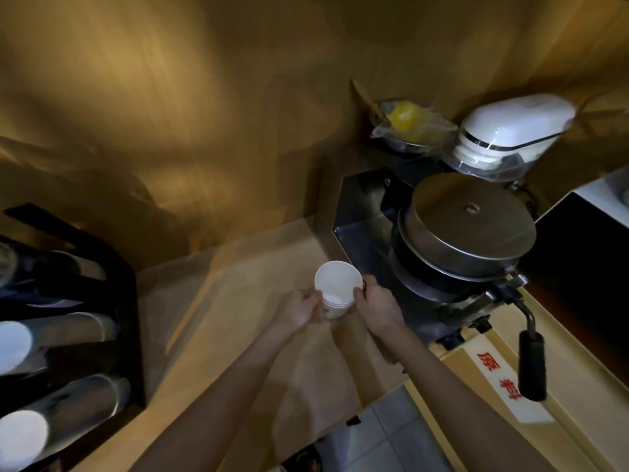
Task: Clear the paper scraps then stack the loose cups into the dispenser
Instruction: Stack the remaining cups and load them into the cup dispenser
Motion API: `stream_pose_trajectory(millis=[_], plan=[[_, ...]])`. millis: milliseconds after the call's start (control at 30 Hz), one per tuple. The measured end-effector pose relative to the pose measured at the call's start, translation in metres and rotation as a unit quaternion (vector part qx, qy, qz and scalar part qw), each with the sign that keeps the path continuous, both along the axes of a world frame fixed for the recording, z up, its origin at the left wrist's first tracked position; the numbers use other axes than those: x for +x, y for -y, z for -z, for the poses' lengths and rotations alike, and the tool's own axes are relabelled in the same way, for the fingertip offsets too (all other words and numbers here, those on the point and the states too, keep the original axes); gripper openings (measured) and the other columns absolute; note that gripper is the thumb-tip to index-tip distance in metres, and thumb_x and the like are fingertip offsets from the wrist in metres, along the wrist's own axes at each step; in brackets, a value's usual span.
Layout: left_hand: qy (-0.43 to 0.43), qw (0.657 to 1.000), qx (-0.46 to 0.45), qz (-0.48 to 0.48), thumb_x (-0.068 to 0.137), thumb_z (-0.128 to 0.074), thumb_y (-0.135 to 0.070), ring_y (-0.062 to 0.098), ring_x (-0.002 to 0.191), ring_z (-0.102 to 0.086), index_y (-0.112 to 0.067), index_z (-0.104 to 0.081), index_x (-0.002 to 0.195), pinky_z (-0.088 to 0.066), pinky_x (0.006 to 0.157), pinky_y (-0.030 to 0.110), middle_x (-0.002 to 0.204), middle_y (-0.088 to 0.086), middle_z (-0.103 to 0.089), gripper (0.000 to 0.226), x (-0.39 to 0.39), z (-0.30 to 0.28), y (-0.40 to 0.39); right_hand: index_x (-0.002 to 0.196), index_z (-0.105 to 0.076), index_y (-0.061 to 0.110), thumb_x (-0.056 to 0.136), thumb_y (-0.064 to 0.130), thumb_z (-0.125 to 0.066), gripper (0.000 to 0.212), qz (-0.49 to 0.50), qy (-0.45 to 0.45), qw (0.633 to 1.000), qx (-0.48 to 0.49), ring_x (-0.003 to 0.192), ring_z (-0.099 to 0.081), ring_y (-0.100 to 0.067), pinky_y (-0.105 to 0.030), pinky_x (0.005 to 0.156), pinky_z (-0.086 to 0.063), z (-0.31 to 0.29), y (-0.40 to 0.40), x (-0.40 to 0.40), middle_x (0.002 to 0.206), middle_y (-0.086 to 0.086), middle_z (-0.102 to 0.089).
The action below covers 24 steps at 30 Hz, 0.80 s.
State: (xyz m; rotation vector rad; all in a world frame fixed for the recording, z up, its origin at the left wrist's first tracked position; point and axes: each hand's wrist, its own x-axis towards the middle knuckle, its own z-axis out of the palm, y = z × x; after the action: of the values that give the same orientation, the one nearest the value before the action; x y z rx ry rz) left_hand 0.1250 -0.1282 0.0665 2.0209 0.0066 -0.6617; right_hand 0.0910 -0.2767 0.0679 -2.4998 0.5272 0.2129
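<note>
A short stack of white paper cups (337,287) stands upright near the back of the wooden counter (238,301), mouth up. My left hand (299,310) grips the stack from the left and my right hand (377,306) grips it from the right. The black cup dispenser (85,321) stands at the far left, with metal tubes lying on their sides; white cup ends show in two of the tubes. I see no paper scraps on the counter.
A round metal waffle iron (466,229) with a long black handle (531,366) sits just right of the cups. Behind it are a bowl with something yellow (406,120) and a white appliance (510,131). The counter's front edge drops to a grey floor (391,434).
</note>
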Motion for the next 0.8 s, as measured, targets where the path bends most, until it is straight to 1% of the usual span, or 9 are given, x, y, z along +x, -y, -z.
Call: stream_pose_trajectory(millis=[67,167,233,333,433,567,633,700,800], plan=[[-0.043,0.998,-0.054,-0.017,0.096,-0.042,-0.015,-0.001,0.025,-0.050,-0.010,-0.055,0.057,-0.038,0.032,0.008,0.031,-0.001,-0.059,0.042,-0.002,0.001,0.002,0.121,-0.047,0.002,0.093,0.015,-0.044,0.031,0.033,0.015,0.997,0.065,0.109,-0.057,-0.040,-0.041,0.090,-0.046,0.001,0.001,0.001,0.120,-0.025,-0.061],[-0.092,0.989,-0.109,-0.039,0.096,-0.040,-0.012,0.001,0.026,-0.052,-0.007,-0.054,0.066,-0.040,0.032,0.011,0.033,-0.003,-0.058,0.034,-0.001,-0.002,-0.002,0.119,-0.051,0.003,0.089,0.009,-0.049,0.031,0.076,0.030,0.986,0.143,0.109,-0.057,-0.039,-0.044,0.094,-0.047,0.000,-0.001,0.004,0.119,-0.024,-0.062],[-0.137,0.981,-0.122,-0.055,0.096,-0.040,-0.021,0.002,0.032,-0.057,-0.008,-0.057,0.069,-0.042,0.043,0.017,0.035,-0.005,-0.062,0.035,-0.002,-0.005,-0.010,0.115,-0.054,0.004,0.086,0.009,-0.051,0.030,0.086,0.045,0.980,0.176,0.102,-0.061,-0.041,-0.051,0.092,-0.050,-0.002,-0.006,0.006,0.112,-0.025,-0.065],[-0.242,0.944,-0.189,-0.118,0.093,-0.034,-0.040,0.015,0.057,-0.068,-0.005,-0.064,0.080,-0.050,0.064,0.024,0.052,0.002,-0.072,0.047,-0.001,-0.012,-0.033,0.115,-0.054,0.009,0.086,0.009,-0.051,0.029,0.070,0.083,0.968,0.224,0.095,-0.064,-0.037,-0.052,0.087,-0.053,-0.012,-0.023,0.006,0.104,-0.021,-0.068],[-0.321,0.879,-0.303,-0.180,0.089,-0.032,-0.055,0.027,0.075,-0.071,0.004,-0.059,0.105,-0.057,0.070,0.033,0.072,0.015,-0.076,0.067,-0.007,-0.027,-0.063,0.118,-0.050,0.016,0.089,0.009,-0.051,0.030,0.016,0.142,0.952,0.272,0.087,-0.064,-0.027,-0.045,0.080,-0.055,-0.028,-0.048,0.001,0.092,-0.006,-0.066],[-0.363,0.791,-0.460,-0.179,0.074,-0.053,-0.061,0.036,0.084,-0.072,-0.003,-0.049,0.123,-0.062,0.069,0.037,0.120,0.026,-0.062,0.076,-0.025,-0.054,-0.108,0.105,-0.047,0.037,0.091,0.010,-0.052,0.031,-0.106,0.163,0.924,0.330,0.086,-0.061,-0.011,-0.017,0.068,-0.052,-0.051,-0.083,-0.011,0.093,-0.005,-0.063],[-0.321,0.805,-0.463,-0.186,0.067,-0.059,-0.058,0.038,0.086,-0.070,-0.008,-0.051,0.125,-0.060,0.073,0.039,0.128,0.024,-0.057,0.077,-0.036,-0.064,-0.127,0.103,-0.048,0.034,0.091,0.007,-0.053,0.031,-0.138,0.152,0.912,0.355,0.076,-0.061,-0.001,-0.011,0.063,-0.049,-0.058,-0.100,-0.016,0.086,-0.007,-0.064],[-0.244,0.841,-0.430,-0.221,0.064,-0.062,-0.053,0.036,0.083,-0.070,-0.013,-0.054,0.121,-0.061,0.070,0.037,0.117,0.020,-0.064,0.070,-0.049,-0.067,-0.143,0.101,-0.050,0.033,0.091,0.006,-0.051,0.029,-0.161,0.138,0.904,0.372,0.071,-0.061,0.003,-0.012,0.065,-0.048,-0.061,-0.115,-0.021,0.083,-0.004,-0.064],[-0.128,0.875,-0.382,-0.268,0.061,-0.074,-0.045,0.026,0.078,-0.073,-0.012,-0.054,0.120,-0.061,0.061,0.028,0.102,0.008,-0.070,0.070,-0.069,-0.066,-0.173,0.091,-0.056,0.034,0.095,0.012,-0.044,0.025,-0.169,0.105,0.898,0.393,0.072,-0.060,-0.007,-0.027,0.071,-0.044,-0.064,-0.140,-0.029,0.083,0.001,-0.063]])
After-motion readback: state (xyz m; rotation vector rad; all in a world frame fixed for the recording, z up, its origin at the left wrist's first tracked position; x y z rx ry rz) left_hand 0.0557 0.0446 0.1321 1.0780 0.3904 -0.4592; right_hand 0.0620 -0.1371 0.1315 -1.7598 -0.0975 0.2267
